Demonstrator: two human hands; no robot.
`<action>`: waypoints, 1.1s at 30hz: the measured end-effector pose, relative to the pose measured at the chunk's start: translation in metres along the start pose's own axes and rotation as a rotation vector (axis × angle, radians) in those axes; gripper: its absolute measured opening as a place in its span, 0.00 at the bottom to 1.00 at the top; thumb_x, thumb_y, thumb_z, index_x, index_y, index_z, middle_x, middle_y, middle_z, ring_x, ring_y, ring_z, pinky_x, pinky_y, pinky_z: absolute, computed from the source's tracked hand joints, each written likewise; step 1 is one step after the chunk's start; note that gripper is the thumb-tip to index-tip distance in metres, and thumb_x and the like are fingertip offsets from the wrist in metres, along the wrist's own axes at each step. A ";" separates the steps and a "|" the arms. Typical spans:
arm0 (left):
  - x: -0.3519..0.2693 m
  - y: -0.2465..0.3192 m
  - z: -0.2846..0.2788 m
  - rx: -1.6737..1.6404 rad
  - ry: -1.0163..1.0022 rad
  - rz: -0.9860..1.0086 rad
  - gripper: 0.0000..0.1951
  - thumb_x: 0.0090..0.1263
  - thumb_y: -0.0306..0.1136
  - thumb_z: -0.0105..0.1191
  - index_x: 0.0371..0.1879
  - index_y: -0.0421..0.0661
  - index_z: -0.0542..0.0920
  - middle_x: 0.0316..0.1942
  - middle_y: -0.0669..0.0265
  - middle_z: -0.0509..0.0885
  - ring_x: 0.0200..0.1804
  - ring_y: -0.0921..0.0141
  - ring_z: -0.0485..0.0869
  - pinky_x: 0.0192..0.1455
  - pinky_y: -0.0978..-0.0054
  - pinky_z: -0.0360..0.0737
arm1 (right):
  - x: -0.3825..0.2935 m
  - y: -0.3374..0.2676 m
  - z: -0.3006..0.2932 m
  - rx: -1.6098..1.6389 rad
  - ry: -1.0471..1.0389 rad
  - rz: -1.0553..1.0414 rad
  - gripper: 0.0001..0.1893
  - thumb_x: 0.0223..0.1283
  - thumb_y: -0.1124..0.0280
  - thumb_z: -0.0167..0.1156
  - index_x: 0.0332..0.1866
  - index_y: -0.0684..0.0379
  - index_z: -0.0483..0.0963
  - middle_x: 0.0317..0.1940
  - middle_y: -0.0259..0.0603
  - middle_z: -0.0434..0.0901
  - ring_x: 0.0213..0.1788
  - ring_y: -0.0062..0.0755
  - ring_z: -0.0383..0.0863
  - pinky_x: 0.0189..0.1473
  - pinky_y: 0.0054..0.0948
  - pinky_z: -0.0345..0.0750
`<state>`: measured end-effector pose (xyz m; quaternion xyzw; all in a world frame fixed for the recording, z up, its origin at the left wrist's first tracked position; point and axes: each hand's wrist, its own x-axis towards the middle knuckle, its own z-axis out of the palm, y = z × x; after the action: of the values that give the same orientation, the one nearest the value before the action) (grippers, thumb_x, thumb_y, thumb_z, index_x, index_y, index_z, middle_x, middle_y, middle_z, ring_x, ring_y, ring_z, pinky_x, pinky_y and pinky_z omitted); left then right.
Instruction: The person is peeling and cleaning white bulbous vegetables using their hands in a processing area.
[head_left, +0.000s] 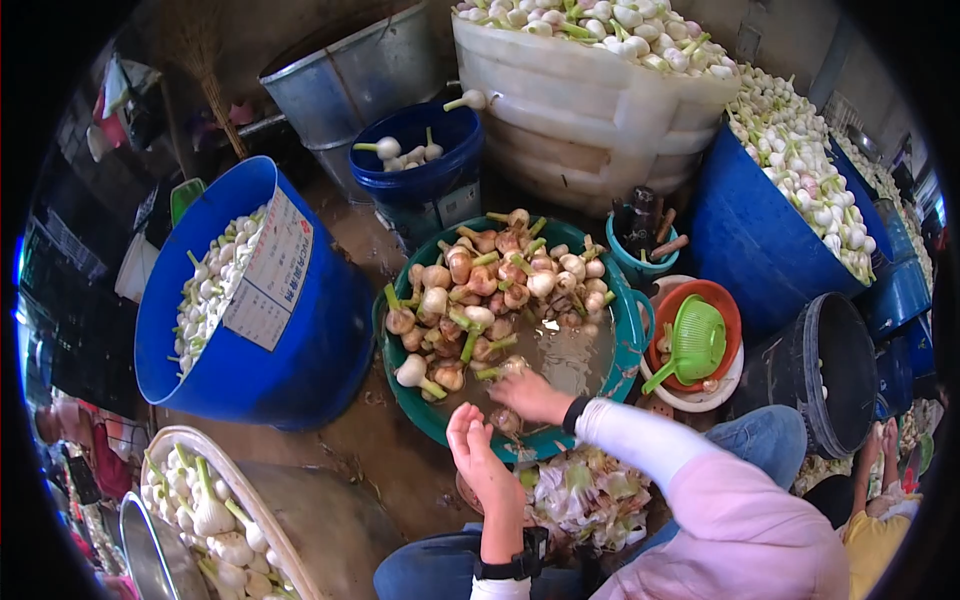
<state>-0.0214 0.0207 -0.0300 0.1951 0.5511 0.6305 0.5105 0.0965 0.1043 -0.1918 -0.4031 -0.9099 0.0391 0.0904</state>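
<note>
A green plastic basin stands before me with muddy water and a heap of unpeeled garlic bulbs. My right hand reaches in over the near part, its fingers at a garlic bulb; whether they grip it cannot be told. Another bulb lies by the basin's near side, between my hands. My left hand is raised at the near rim, palm turned inward and fingers together and bent, with nothing visible in it. A white garlic bulb shows above the small dark blue bucket, which holds several white bulbs.
Peeled garlic fills a blue tub at left, a white tub behind and another blue tub at right. A teal pot of tools, a green strainer and a black bucket stand right. Garlic skins lie below. Another person sits lower right.
</note>
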 end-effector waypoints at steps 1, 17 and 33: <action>-0.001 0.000 0.001 -0.016 -0.009 -0.036 0.14 0.66 0.32 0.43 0.49 0.44 0.69 0.46 0.65 0.72 0.49 0.73 0.70 0.51 0.76 0.67 | -0.012 -0.001 0.019 -0.094 0.022 -0.023 0.11 0.48 0.67 0.51 0.38 0.50 0.75 0.33 0.33 0.76 0.41 0.34 0.73 0.53 0.47 0.62; -0.019 0.016 0.017 0.609 -0.680 0.416 0.34 0.49 0.26 0.62 0.57 0.46 0.62 0.52 0.59 0.64 0.51 0.67 0.70 0.49 0.72 0.73 | -0.076 -0.023 -0.184 1.700 0.036 0.599 0.18 0.64 0.63 0.46 0.55 0.60 0.65 0.44 0.29 0.66 0.43 0.18 0.66 0.43 0.20 0.67; -0.050 0.011 0.014 -0.313 -0.800 -0.169 0.28 0.65 0.35 0.43 0.63 0.46 0.51 0.51 0.60 0.68 0.47 0.70 0.72 0.51 0.75 0.70 | -0.099 -0.054 -0.205 1.743 0.457 0.618 0.07 0.59 0.70 0.48 0.35 0.62 0.72 0.25 0.26 0.70 0.28 0.15 0.69 0.30 0.17 0.68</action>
<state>0.0050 -0.0142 0.0001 0.2985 0.2217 0.5373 0.7571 0.1625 -0.0062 0.0042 -0.4143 -0.3740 0.6461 0.5206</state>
